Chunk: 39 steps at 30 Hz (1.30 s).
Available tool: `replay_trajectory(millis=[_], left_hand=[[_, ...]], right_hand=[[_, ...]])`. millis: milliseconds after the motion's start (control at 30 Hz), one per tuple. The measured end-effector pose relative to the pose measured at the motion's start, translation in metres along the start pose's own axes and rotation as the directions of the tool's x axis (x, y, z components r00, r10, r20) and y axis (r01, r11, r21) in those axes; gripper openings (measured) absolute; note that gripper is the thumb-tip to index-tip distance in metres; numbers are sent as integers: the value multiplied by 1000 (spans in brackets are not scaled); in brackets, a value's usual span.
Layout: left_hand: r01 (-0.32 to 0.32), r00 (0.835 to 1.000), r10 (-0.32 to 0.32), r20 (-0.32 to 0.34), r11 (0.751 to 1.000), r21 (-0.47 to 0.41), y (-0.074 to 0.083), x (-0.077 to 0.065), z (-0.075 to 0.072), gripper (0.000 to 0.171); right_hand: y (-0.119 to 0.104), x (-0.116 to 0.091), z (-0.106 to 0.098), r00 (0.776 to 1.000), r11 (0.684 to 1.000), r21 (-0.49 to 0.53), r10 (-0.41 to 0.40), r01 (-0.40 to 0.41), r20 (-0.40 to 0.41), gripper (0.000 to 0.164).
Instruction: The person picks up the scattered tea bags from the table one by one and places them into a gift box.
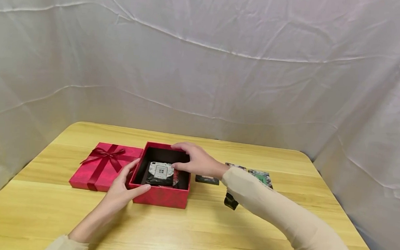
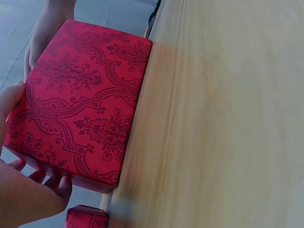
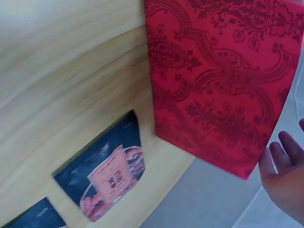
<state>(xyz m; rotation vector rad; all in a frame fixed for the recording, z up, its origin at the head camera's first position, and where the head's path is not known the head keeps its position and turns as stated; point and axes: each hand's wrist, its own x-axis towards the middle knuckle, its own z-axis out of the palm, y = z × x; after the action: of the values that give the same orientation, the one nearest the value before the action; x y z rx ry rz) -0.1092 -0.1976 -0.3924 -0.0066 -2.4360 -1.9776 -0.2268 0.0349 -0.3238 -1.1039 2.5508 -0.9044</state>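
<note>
A red patterned gift box (image 1: 161,196) stands without its lid on the table. My left hand (image 1: 121,190) grips its near left corner, the thumb along the front rim and the fingers against the left side. Inside the box lies a flat black-and-white packet (image 1: 161,171) with a pale label, and a bit of a red one shows beside it. Over the box's right side reaches my right hand (image 1: 197,161), its fingers at the far rim and its thumb near the packets. In the right wrist view, the fingers (image 3: 281,154) are spread with nothing visible between them.
Left of the box lies its red lid (image 1: 100,169) with a ribbon bow. To the right are several flat packets, among them a dark one (image 1: 207,179) and a green-labelled one (image 1: 261,177); my right sleeve partly covers others. A pale curtain (image 1: 201,73) hangs behind the table.
</note>
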Motion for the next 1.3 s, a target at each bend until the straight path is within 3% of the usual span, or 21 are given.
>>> replay_trajectory(millis=[367,567,1000,1300], left_hand=[[-23,1000,23,-14,1000,20,-2,0,1,83],[-7,1000,7,-10,1000,25,-1,0,1,84],[4,1000,-3,-15,1000,31,0,-2,-1,84],[9,1000,-9,-8,999,32,0,-2,0,86]], right_hand=[[33,-28,-23,989,992,112,70,-56,-134,51],[56,-48,-31,981,981,167,123,-97,-153,52],[118,-92,-50,934,946,198,295,-256,-201,54],[156,-131,-47,923,949,142,307,-280,-232,52]])
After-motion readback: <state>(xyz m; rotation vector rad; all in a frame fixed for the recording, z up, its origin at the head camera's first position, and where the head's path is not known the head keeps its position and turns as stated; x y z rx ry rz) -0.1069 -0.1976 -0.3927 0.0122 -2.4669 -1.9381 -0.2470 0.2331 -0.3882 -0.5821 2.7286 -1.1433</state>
